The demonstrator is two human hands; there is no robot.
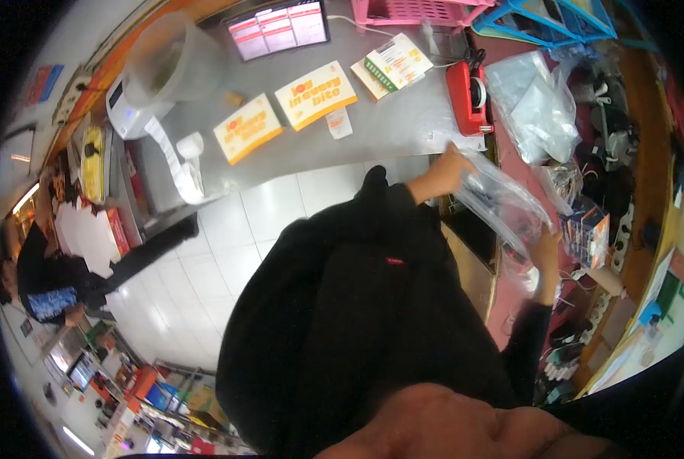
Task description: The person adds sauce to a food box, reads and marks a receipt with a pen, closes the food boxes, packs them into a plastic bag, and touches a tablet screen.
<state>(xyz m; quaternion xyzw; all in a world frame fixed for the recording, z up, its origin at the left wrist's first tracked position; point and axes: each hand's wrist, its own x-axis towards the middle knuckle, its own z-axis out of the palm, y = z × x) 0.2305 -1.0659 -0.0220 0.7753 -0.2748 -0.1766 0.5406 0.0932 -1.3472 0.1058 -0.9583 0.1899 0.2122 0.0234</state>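
A clear plastic bag point(502, 200) is stretched between my two hands. My left hand point(443, 174) pinches its upper left end near the front edge of the metal counter. At the lower right end, my right hand point(544, 249) is closed on the film, over the red surface. Just above my left hand, a red tape dispenser point(467, 99) stands at the counter's right end. Two yellow and white boxes point(248, 128) point(315, 95) lie on the counter, with a small paper slip beside them. A white and green box point(392, 66) is to their right.
A tablet point(279, 29) stands at the counter's back. Left are a label printer point(127, 107) with a paper strip and a clear tub point(162, 61). Pink point(418, 11) and blue baskets point(545, 19) stand behind. More plastic bags point(537, 107) lie right. Another person point(51, 275) is far left.
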